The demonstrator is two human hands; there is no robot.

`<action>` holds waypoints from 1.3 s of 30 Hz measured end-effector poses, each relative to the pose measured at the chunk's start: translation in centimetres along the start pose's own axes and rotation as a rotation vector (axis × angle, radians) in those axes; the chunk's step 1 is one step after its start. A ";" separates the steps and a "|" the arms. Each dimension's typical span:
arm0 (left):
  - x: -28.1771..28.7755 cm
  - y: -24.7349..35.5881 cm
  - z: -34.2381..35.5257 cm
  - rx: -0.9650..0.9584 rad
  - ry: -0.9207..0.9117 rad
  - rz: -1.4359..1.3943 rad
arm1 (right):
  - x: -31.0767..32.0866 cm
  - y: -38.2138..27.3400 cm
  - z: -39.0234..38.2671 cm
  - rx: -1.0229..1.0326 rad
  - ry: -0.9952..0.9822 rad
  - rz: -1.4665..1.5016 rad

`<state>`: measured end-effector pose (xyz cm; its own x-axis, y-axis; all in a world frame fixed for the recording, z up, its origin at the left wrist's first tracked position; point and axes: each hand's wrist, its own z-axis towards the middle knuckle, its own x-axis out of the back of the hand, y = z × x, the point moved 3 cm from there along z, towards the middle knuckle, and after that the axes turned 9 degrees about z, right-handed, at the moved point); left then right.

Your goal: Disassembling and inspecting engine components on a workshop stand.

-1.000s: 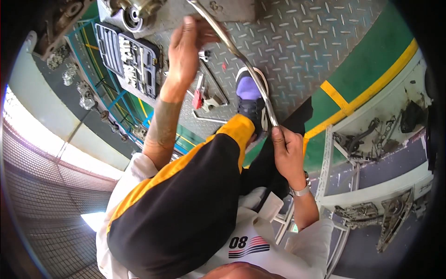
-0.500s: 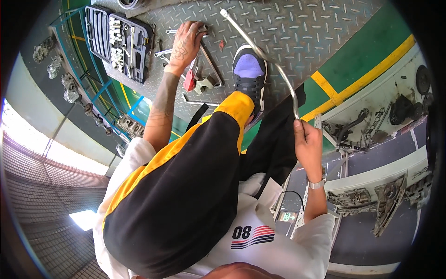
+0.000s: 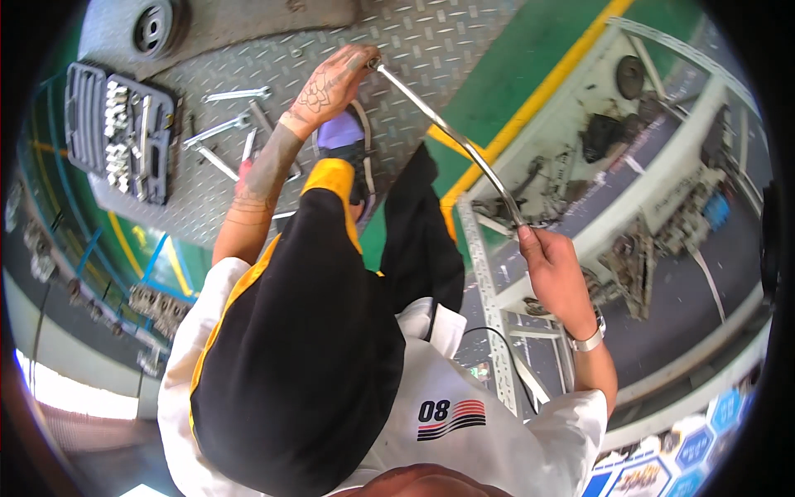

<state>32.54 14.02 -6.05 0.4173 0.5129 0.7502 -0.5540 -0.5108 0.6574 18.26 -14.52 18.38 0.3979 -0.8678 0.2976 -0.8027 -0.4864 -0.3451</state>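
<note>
My right hand (image 3: 556, 272) is closed round the lower end of a long, bent silver metal bar (image 3: 447, 128). The bar slants up and left across the view to my left hand (image 3: 331, 83). There my left fingers are pinched on a small dark ring-like piece (image 3: 374, 63) at the bar's tip. Whether the piece is seated on the bar cannot be made out. Below that hand is a shoe (image 3: 341, 132) with a purple toe, on a metal plate. Left of my wrist lie several wrenches (image 3: 217, 131) and a red-handled tool (image 3: 245, 170), partly hidden by my forearm.
A dark case of sockets (image 3: 124, 137) lies open at the left of the diamond-pattern plate (image 3: 414, 41). Behind it sits a round pulley-like part (image 3: 155, 29). White shelving (image 3: 571, 203) with engine parts stands at the right, beyond a yellow floor line (image 3: 542, 91).
My left hand has lifted from the tools on the plate to the bar's tip, with a small dark piece in its fingers. The bar has swung lower and to the right; the view has shifted.
</note>
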 end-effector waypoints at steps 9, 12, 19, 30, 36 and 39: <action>-5.7 2.2 5.6 -0.089 0.014 -0.131 | 5.9 -15.9 -2.5 0.255 0.067 -0.508; -6.8 2.3 5.2 -0.072 -0.008 -0.106 | 5.5 -17.6 -1.6 0.319 0.066 -0.586; -6.7 2.2 5.0 -0.007 0.058 -0.078 | 5.8 -19.0 -0.7 -0.195 0.013 -0.330; -7.1 2.4 5.0 0.012 0.055 -0.116 | 4.3 -21.1 -0.7 0.440 0.047 -0.830; -7.3 2.4 4.4 0.033 0.033 -0.073 | 2.4 -21.8 -0.4 0.441 -0.028 -1.068; -3.6 6.9 5.9 0.003 0.208 -0.104 | 1.9 -21.9 0.1 0.483 -0.078 -1.060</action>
<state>31.52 4.60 -3.80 0.3150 0.6938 0.6476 -0.5137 -0.4491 0.7310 36.65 -5.47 26.43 0.8074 0.0006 0.5901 0.1939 -0.9447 -0.2644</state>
